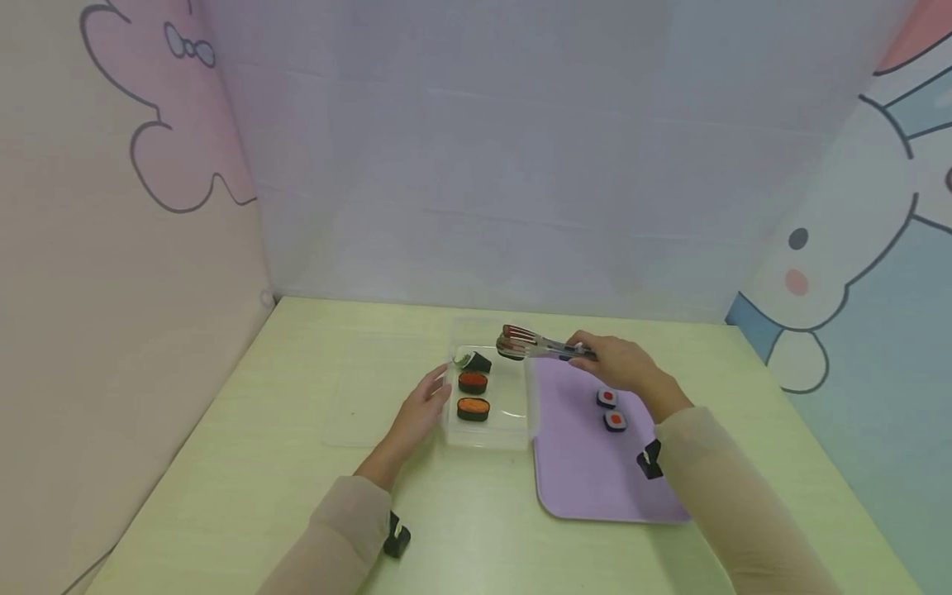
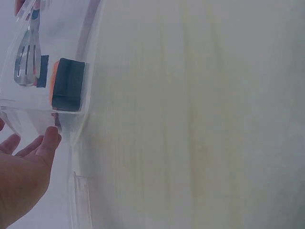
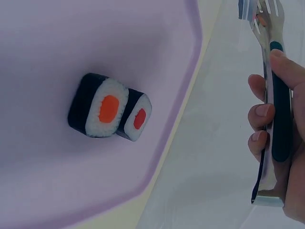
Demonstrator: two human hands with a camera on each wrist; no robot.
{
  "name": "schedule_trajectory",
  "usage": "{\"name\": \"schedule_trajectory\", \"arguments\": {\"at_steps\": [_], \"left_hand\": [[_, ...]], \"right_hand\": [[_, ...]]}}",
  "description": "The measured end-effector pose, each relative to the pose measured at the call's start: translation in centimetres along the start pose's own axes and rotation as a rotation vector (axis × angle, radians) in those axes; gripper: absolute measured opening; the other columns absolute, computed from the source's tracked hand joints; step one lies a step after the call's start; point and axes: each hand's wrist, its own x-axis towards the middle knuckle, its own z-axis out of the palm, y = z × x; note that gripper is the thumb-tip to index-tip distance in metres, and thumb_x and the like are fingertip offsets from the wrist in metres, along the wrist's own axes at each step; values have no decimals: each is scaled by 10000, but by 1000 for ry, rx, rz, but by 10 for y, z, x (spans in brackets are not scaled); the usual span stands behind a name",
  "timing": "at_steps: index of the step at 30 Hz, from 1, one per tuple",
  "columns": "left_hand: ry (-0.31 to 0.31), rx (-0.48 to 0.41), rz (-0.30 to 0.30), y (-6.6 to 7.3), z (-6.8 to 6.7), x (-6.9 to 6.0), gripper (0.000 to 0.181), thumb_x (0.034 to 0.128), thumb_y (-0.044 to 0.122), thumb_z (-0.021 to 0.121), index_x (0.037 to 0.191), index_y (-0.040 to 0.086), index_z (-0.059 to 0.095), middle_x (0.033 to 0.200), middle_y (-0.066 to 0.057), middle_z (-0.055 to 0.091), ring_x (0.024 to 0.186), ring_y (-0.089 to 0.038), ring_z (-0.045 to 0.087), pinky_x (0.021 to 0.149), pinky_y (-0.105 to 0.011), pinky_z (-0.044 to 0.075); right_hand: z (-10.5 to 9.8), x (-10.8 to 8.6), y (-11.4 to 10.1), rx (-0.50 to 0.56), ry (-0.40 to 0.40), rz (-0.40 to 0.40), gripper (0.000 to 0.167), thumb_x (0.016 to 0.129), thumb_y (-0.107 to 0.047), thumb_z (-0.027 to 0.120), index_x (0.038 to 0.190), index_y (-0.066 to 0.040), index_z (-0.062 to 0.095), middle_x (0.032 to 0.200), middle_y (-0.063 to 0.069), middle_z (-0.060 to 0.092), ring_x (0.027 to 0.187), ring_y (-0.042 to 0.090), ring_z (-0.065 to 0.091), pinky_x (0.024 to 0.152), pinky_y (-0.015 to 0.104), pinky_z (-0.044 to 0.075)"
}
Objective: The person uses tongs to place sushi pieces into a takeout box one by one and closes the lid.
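My right hand [image 1: 616,362] grips metal serving tongs [image 1: 554,348] with dark handle grips. Their slotted tips are over the far right part of a clear plastic box [image 1: 487,440], seemingly around a small dark piece that is mostly hidden. Inside the box, from back to front, are a seaweed-wrapped sushi piece [image 1: 477,362] with green at one end, a red-topped sushi [image 1: 473,383] and an orange-topped sushi [image 1: 473,409]. My left hand [image 2: 24,174], fingers extended, is at the box's left wall.
A purple tray [image 1: 576,487] adjoins the box on the right. Two sushi rolls [image 3: 100,107] with white rice and orange-red centres stand on it side by side. Left of the box lies a flat clear lid [image 1: 364,401]. Walls rise behind the table and at both sides.
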Motion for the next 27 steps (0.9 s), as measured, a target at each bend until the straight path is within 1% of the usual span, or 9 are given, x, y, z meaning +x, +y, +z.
{"name": "schedule_trajectory", "arguments": {"at_steps": [4,7,10,13,15,17,20,22,27], "left_hand": [[-1,12,4,-1,0,1,480,1040,214,478,1497,105,382,1442,-217,448,1308,-398,424,1038,-505,389],[-9,7,9,-1,-1,1,482,1041,205,477,1499,97,374,1446,-225,439,1310,-405,418,1041,-508,383],[-14,-1,20,-2,-1,1,480,1045,202,468,1500,87,366,1449,-240,427,1307,-416,417,1034,-513,391],[-12,-7,20,-2,-1,2,480,1045,201,469,1500,90,366,1449,-240,426,1301,-412,425,1027,-509,400],[-10,-10,13,-3,-1,2,480,1042,195,476,1500,95,370,1447,-235,432,1300,-403,432,1027,-503,402],[-12,-9,11,-2,-1,2,482,1041,190,479,1501,96,370,1447,-233,434,1300,-398,433,1027,-499,403],[-18,-1,12,-1,-1,2,485,1041,198,478,1504,107,366,1450,-231,431,1303,-397,430,1027,-503,401],[-14,12,14,0,-2,2,486,1040,213,480,1505,120,369,1450,-225,434,1305,-396,427,1030,-507,398],[-15,19,17,2,-3,2,485,1041,219,476,1503,118,370,1450,-233,429,1305,-404,424,1027,-511,399]], "right_hand": [[-1,-1,-2,-22,-4,-7,325,989,-316,586,1284,-192,528,873,0,640,659,180,533,572,376,445],[-4,-2,-3,-48,2,-26,314,988,-325,587,1269,-195,538,830,-17,627,631,168,520,554,365,433],[-8,-5,-2,-66,20,-43,307,986,-332,589,1254,-187,549,843,-9,639,641,166,532,563,386,451],[-10,-10,3,-67,40,-43,311,984,-336,592,1252,-183,554,877,2,655,672,164,544,599,404,470],[-12,-17,8,-53,50,-38,325,980,-319,601,1263,-167,553,915,23,668,694,171,561,609,418,478],[-14,-25,15,-38,57,-15,337,980,-313,603,1278,-164,550,974,55,677,736,192,591,632,435,490],[-18,-38,26,-16,68,15,360,977,-302,607,1295,-145,544,1082,120,672,829,259,635,670,490,504],[-21,-47,33,-13,74,34,371,978,-311,604,1301,-139,540,1123,148,660,874,292,641,694,515,503],[-22,-71,50,-9,66,66,383,975,-309,608,1293,-107,540,1107,180,657,904,334,643,718,537,503]]}}
